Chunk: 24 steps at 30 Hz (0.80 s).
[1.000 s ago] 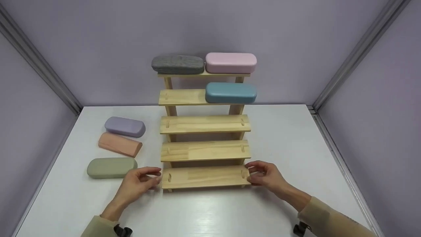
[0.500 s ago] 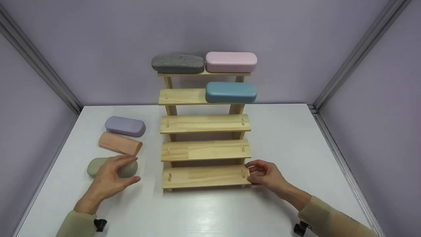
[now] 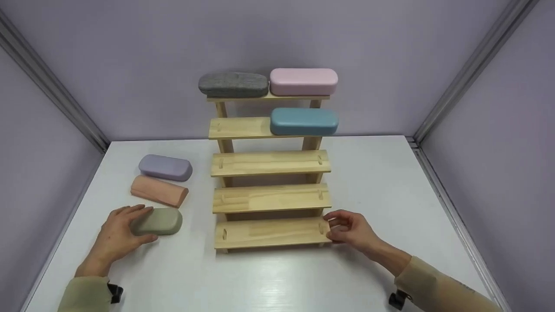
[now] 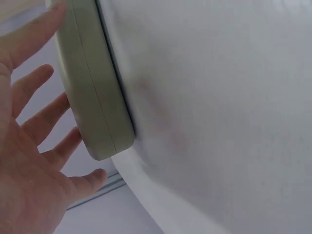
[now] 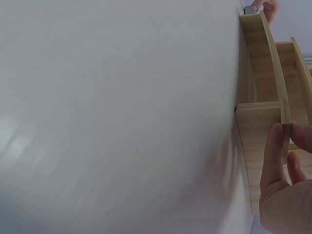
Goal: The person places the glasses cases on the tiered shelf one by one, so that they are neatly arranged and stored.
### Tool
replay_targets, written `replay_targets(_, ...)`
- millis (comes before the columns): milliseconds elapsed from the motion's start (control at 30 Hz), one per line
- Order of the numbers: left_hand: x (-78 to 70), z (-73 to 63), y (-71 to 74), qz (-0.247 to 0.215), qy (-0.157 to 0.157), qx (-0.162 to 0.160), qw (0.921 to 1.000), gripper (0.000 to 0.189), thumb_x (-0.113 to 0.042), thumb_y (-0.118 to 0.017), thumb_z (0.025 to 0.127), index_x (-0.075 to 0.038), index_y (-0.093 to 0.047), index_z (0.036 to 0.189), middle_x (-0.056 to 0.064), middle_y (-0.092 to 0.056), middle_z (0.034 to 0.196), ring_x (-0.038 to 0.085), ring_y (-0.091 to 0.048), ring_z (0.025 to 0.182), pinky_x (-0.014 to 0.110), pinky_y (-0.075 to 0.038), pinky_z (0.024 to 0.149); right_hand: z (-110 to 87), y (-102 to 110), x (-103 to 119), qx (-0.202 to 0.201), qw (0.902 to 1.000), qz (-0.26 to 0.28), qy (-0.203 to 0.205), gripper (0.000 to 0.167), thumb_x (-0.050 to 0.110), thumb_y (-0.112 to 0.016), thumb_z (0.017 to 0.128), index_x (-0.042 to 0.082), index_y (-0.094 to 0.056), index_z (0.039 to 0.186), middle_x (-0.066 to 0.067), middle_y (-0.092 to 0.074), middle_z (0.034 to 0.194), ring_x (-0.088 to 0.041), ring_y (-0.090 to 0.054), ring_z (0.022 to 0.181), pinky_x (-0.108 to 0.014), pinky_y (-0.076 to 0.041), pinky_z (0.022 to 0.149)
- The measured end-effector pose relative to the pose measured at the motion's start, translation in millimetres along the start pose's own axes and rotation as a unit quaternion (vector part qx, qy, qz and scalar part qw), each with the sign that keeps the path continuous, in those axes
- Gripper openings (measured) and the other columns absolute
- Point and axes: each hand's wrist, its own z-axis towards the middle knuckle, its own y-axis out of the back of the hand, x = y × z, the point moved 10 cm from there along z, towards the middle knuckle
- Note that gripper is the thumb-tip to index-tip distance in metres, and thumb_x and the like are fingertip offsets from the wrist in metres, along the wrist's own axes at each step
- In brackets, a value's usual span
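Observation:
My left hand (image 3: 113, 236) reaches over the left end of a sage-green glasses case (image 3: 162, 221) lying on the table. In the left wrist view its fingers are spread along the case (image 4: 95, 87), not closed around it. My right hand (image 3: 353, 232) pinches the right end of the lowest shelf of a wooden stepped display stand (image 3: 271, 234). The right wrist view shows a finger (image 5: 273, 156) against the side of that shelf's end. Just behind the green case are an orange glasses case (image 3: 159, 190) and a lilac one, the lilac case (image 3: 165, 167) farther back.
On the stand's top shelf sit a grey fabric case (image 3: 234, 84) and a pink case (image 3: 303, 81). A blue case (image 3: 304, 121) occupies the right half of the shelf below. Walls (image 3: 490, 173) edge the white table (image 3: 260, 281) at back and sides.
My left hand has left the left end of the lowest shelf and moved left, across to the green case's far left end. The right hand stays at the stand.

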Motion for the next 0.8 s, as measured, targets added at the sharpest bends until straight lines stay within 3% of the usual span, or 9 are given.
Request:
replay_targets(200,4.7,-0.3,-4.8,-0.002,0.006,-0.003,1.0,0.068,-0.015,-0.101,0.081,-0.002,-0.075,0.142,0.033,-0.063,0.155,0.061,-0.047,0.147,0.081,-0.041,0.119,0.0,0.1,-1.3,0.003,1.0,-0.003,-0.002,0.055,-0.007,-0.078,0.096,-0.016,-0.058,0.146,-0.001,-0.079,0.115,-0.006,-0.081,0.097,-0.028,-0.071,0.084)
replay_targets(800,8.1,-2.8,-6.3,0.027,0.019,0.016,0.9993,0.065,-0.018,-0.1,0.081,-0.014,-0.079,0.142,0.028,-0.068,0.151,0.054,-0.052,0.136,0.077,-0.048,0.107,2.8,2.9,-5.3,-0.006,0.9999,-0.003,-0.011,0.053,-0.005,-0.081,0.095,-0.011,-0.062,0.144,0.005,-0.077,0.11,-0.003,-0.079,0.092,-0.029,-0.071,0.083)
